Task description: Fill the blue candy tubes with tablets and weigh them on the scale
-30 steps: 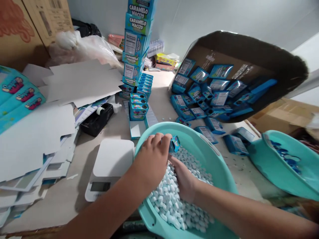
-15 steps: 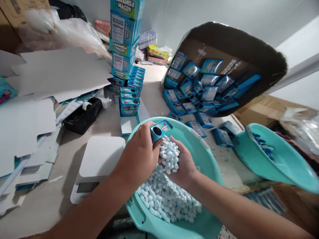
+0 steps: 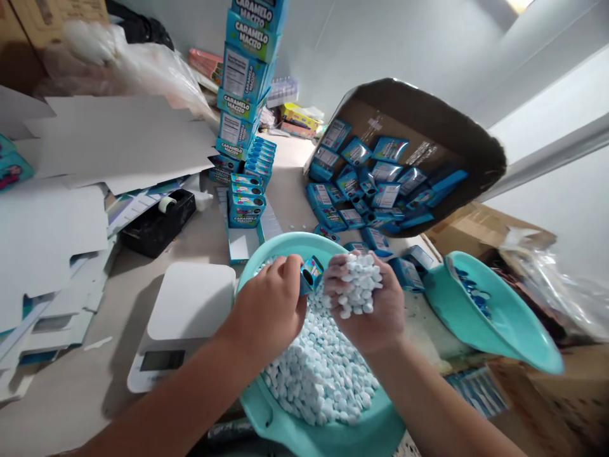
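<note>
Blue box (image 3: 312,274) slants, dark-circled end facing camera.

black tape dispenser (image 3: 153,236) | plastic bag (image 3: 157,75) (translucent, crumpled) | yellow box (image 3: 299,117)

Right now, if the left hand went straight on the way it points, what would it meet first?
Probably the right hand, heaped with pale candies; relative depth is unclear.

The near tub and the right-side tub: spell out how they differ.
The near tub holds a broad heap of pale candies; the right-side tub shows a small patch of dark blue pieces. The left hand and right hand are over the near tub; neither is at the right-side tub. Both tubs are teal.
</note>
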`<move>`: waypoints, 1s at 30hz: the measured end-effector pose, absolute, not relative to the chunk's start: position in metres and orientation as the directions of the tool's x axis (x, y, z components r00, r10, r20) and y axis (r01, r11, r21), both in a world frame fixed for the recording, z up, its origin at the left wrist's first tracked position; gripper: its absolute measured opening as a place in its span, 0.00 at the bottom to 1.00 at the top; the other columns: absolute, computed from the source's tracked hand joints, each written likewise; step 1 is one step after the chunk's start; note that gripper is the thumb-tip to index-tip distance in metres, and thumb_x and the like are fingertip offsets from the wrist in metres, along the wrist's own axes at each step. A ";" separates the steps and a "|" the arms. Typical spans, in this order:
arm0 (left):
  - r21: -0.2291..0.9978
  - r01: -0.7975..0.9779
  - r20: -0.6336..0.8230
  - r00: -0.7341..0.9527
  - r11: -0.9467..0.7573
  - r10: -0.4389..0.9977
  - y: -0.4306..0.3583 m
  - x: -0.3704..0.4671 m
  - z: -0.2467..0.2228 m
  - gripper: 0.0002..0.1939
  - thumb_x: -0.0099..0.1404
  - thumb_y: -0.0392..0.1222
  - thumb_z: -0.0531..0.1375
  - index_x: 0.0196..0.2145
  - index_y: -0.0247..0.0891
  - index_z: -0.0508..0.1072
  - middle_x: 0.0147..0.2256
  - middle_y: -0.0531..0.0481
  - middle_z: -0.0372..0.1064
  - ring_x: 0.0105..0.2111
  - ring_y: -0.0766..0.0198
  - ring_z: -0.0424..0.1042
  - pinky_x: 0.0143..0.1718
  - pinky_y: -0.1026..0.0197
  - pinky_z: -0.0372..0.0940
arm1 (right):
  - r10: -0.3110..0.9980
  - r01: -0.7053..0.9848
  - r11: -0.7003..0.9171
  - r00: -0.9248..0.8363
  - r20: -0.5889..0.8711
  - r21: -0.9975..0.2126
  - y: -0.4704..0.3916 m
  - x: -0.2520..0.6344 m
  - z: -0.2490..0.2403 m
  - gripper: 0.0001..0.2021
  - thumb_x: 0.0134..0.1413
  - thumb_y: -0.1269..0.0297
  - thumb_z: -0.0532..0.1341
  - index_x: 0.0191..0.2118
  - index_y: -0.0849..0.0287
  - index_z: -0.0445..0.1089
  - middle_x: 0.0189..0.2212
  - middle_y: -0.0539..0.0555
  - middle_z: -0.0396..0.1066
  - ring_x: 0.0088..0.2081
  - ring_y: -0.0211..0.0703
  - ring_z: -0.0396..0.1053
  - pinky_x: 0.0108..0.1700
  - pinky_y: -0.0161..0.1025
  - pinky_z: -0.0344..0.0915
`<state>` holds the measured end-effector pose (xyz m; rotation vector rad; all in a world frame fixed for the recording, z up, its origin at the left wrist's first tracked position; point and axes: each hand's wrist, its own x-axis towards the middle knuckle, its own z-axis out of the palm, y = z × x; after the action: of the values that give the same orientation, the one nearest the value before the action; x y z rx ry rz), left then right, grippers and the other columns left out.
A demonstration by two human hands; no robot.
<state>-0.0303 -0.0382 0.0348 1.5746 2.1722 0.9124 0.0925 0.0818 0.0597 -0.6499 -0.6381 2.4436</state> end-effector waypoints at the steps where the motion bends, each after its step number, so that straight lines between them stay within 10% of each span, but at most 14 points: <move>1: 0.652 0.739 0.116 -0.318 0.169 0.941 -0.039 -0.031 0.035 0.18 0.66 0.32 0.60 0.52 0.37 0.63 0.49 0.39 0.72 0.49 0.45 0.75 0.46 0.44 0.74 | 0.596 -0.377 -0.744 -0.748 -0.292 -0.551 0.083 0.090 0.064 0.08 0.49 0.65 0.70 0.34 0.56 0.72 0.33 0.48 0.75 0.31 0.32 0.73 0.30 0.26 0.71; 12: 0.672 0.739 0.201 -0.253 0.055 0.946 -0.041 -0.030 0.029 0.14 0.64 0.32 0.59 0.47 0.38 0.65 0.47 0.41 0.72 0.46 0.46 0.75 0.43 0.43 0.75 | 0.777 -0.380 -0.308 -0.629 0.000 -0.872 0.081 0.070 0.070 0.11 0.54 0.53 0.68 0.30 0.53 0.72 0.31 0.48 0.73 0.31 0.36 0.72 0.31 0.33 0.70; 30: 0.623 0.781 0.297 -0.183 -0.045 0.937 -0.040 -0.028 0.021 0.17 0.63 0.30 0.57 0.50 0.37 0.64 0.46 0.40 0.73 0.44 0.50 0.75 0.41 0.47 0.75 | 0.816 -0.352 -0.193 -0.576 0.050 -0.916 0.070 0.069 0.072 0.12 0.51 0.52 0.69 0.28 0.54 0.74 0.28 0.47 0.70 0.34 0.40 0.72 0.39 0.39 0.73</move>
<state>-0.0279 -0.0399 0.0209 1.8501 2.0051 1.0439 0.0685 0.0704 0.0716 -0.5916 -1.2569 1.8658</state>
